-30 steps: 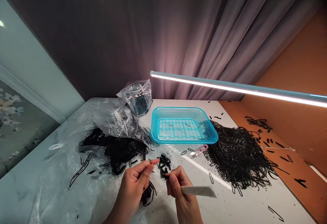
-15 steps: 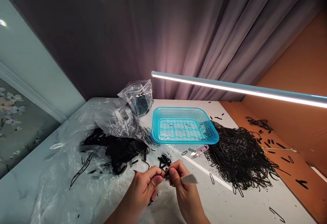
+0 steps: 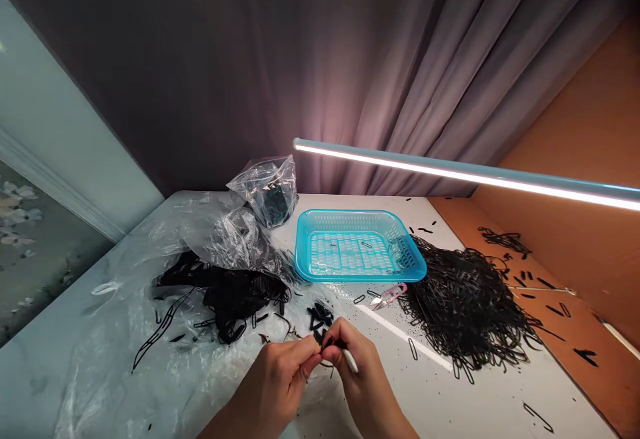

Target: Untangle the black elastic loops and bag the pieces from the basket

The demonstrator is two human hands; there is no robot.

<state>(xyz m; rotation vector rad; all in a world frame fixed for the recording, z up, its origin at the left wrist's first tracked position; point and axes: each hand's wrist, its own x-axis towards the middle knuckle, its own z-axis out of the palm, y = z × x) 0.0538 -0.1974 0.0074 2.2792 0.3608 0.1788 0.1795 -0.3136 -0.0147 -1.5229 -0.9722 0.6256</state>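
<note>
My left hand (image 3: 280, 375) and my right hand (image 3: 357, 365) meet low in the middle of the view, fingertips pinched together on a small black elastic loop (image 3: 325, 344). A thin white strip (image 3: 350, 361) also sticks out of my right hand's grip. Just beyond the fingertips lies a small cluster of black pieces (image 3: 319, 315) on the white table (image 3: 450, 399). To the left, a tangle of black elastic (image 3: 230, 292) rests on crumpled clear plastic (image 3: 150, 352).
A turquoise plastic basket (image 3: 359, 272) stands behind the hands. A big heap of black loops (image 3: 470, 305) lies to its right, pink thread snips (image 3: 389, 295) between them. A clear bag (image 3: 267, 189) stands at the back. A lit tube lamp (image 3: 450, 172) crosses overhead.
My hands came together from being apart. The white strip in my right hand swung from pointing right to a short stub near the fingers.
</note>
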